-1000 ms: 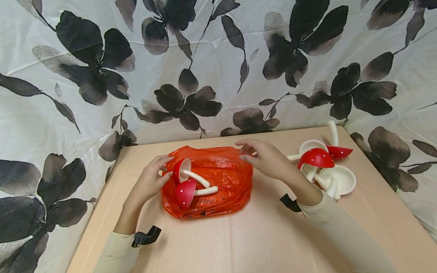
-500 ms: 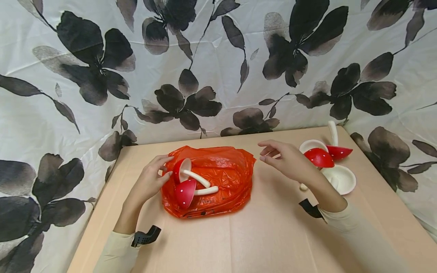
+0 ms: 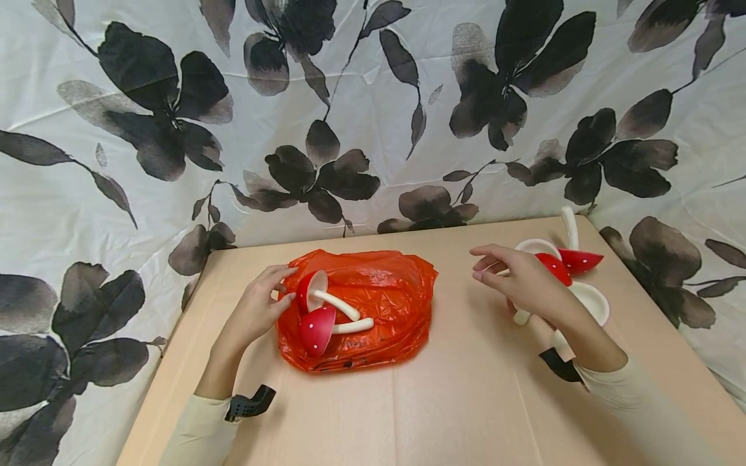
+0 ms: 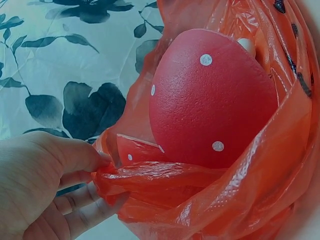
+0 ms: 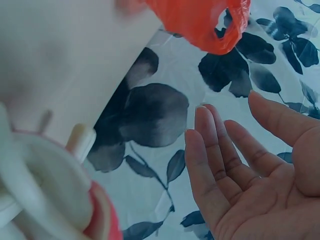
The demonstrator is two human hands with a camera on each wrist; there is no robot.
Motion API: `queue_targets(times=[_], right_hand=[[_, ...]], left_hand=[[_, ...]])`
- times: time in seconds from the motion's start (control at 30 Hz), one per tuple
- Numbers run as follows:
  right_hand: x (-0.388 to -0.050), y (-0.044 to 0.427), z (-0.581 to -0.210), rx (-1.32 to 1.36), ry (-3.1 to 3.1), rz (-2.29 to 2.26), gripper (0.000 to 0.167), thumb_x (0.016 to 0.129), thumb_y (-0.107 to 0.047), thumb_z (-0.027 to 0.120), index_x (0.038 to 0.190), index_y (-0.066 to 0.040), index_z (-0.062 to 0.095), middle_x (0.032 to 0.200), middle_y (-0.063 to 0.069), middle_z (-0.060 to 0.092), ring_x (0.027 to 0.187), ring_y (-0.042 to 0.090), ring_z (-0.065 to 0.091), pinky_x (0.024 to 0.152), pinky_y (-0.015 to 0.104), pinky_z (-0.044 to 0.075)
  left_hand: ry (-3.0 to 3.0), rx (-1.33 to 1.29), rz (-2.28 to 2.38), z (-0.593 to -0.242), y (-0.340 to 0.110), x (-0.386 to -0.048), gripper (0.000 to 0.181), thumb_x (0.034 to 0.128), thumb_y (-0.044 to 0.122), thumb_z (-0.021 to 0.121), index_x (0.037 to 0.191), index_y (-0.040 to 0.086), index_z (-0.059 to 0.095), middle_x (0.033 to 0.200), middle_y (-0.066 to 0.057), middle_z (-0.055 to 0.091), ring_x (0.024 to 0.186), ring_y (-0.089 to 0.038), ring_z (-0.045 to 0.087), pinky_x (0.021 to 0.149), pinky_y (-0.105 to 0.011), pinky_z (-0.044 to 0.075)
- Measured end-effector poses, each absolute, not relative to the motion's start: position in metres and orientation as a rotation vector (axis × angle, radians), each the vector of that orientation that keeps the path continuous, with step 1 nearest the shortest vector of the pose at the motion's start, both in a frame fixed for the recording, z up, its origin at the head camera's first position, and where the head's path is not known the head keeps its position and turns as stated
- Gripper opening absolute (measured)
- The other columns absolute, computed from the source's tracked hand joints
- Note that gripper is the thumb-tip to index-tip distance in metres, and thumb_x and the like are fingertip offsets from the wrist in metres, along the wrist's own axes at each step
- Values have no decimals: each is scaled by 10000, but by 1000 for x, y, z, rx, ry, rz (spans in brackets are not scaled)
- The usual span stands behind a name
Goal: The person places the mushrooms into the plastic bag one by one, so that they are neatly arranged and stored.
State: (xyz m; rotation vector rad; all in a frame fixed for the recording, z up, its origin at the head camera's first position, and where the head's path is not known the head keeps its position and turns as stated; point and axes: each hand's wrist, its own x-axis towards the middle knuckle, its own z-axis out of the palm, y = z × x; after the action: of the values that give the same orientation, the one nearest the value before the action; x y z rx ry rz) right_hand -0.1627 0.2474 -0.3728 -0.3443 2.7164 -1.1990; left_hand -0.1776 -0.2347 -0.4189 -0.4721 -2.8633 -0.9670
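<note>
An orange-red plastic bag (image 3: pixel 396 304) lies on the table with two toy mushrooms on its left part: a lower one with its red cap (image 3: pixel 316 331) turned up, and an upper one (image 3: pixel 317 291) showing its white underside. My left hand (image 3: pixel 256 307) pinches the bag's edge between thumb and fingers, beside a white-dotted red cap (image 4: pixel 210 100) in the left wrist view. My right hand (image 3: pixel 519 278) hovers with relaxed fingers and holds nothing. It partly hides a pile of mushrooms, among them a red-capped mushroom (image 3: pixel 556 266) and a white upturned cap (image 3: pixel 594 301).
At the pile's back, another mushroom (image 3: pixel 579 260) rests on its red cap, stem pointing up. The pale wooden table (image 3: pixel 443 401) ends at a floral cloth (image 3: pixel 350 84) behind and at both sides. Each wrist wears a black camera mount (image 3: pixel 250 402).
My right hand has moved right, from above the bag's right edge to the mushroom pile, covering more of it. The left hand and the two mushrooms on the bag have stayed in place.
</note>
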Motion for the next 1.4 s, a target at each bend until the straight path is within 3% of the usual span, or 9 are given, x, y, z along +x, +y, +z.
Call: queue_targets(times=[0.23, 0.33, 0.57, 0.73, 0.93, 1.4], right_hand=[[-158, 264, -376, -342, 2773, -1098, 527, 961, -257, 706, 1439, -119, 532, 1207, 140, 678, 850, 221, 683, 672, 291, 593], [-155, 270, -378, -352, 2786, -1094, 519, 954, -232, 715, 1428, -102, 546, 1166, 117, 694, 882, 205, 684, 724, 238, 582], [-145, 287, -387, -404, 2770, -1117, 509, 932, -92, 718, 1412, -39, 558, 1112, 120, 702, 987, 282, 651, 715, 274, 604], [-141, 295, -389, -437, 2787, -1069, 491, 915, -112, 743, 1380, -58, 595, 1071, 71, 701, 977, 249, 651, 753, 202, 560], [-134, 300, -389, -408, 2771, -1046, 439, 915, -153, 750, 1335, -100, 635, 1092, 61, 670, 1007, 260, 608, 757, 221, 546], [-125, 321, -403, -416, 2791, -1021, 431, 881, -69, 762, 1297, -44, 653, 1089, 117, 718, 978, 290, 659, 695, 211, 578]], left_hand=[[-2855, -485, -970, -421, -235, -178, 507, 906, 12, 706, 1396, 36, 580, 1416, -163, 543, 996, -289, 667, 790, -451, 622], [-2851, -484, -969, -421, -236, -178, 506, 904, 13, 709, 1393, 35, 583, 1411, -159, 547, 991, -284, 668, 786, -446, 623], [-2844, -495, -970, -423, -238, -178, 502, 905, 9, 706, 1392, 39, 584, 1405, -153, 550, 988, -274, 665, 779, -432, 624], [-2841, -498, -977, -424, -239, -178, 500, 906, 8, 704, 1390, 33, 583, 1401, -158, 552, 984, -278, 672, 776, -432, 625], [-2846, -482, -976, -424, -240, -177, 512, 902, 14, 713, 1395, 43, 580, 1402, -152, 552, 991, -275, 669, 774, -433, 626], [-2838, -488, -966, -425, -240, -177, 505, 901, 15, 715, 1389, 39, 583, 1392, -154, 558, 972, -266, 665, 771, -426, 626]])
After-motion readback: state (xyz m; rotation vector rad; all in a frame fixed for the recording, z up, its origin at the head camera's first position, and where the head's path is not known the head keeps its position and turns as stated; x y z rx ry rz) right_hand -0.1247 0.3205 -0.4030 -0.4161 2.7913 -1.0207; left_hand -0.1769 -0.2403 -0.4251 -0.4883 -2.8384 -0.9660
